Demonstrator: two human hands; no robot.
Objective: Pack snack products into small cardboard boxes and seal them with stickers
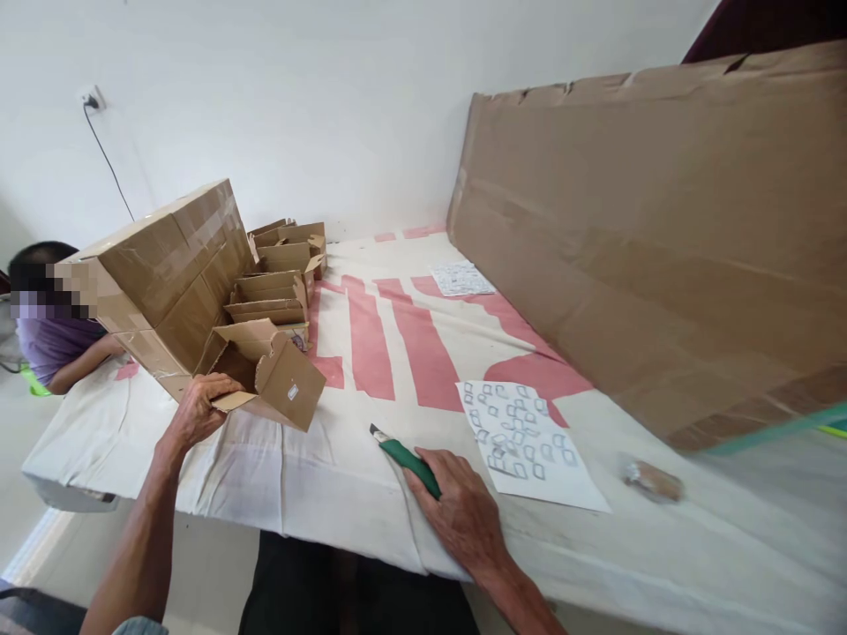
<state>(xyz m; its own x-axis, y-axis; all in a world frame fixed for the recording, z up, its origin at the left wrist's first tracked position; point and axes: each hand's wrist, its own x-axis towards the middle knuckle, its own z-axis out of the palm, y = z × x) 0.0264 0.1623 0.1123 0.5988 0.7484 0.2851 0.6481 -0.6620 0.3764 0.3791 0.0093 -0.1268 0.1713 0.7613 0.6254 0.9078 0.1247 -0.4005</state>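
Tablecloth (pixel 331 481) under carton (pixel 281 377) and knife (pixel 407 459) meets white wall (pixel 318 106).

Left hand (pixel 197 407) gripping open small carton (pixel 268 375) near table's (pixel 318 485) left edge, right hand (pixel 463 511) holding green utility knife (pixel 405 457) at front edge, sticker sheet (pixel 522 441) beside it.

Cloth-covered table (pixel 297 481) in front of you, white with red shapes. Big taped carton (pixel 172 265) at far left. Row of small open boxes (pixel 278 287) just beside it. Nearest box (pixel 271 375) tipped, at row's front. Green cutter (pixel 405 457) near your edge. Printed sheet (pixel 522 441) to its right, second sheet (pixel 461 278) far back. Large cardboard panel (pixel 662 247) along right side, blurred brown lump (pixel 652 481) near it.
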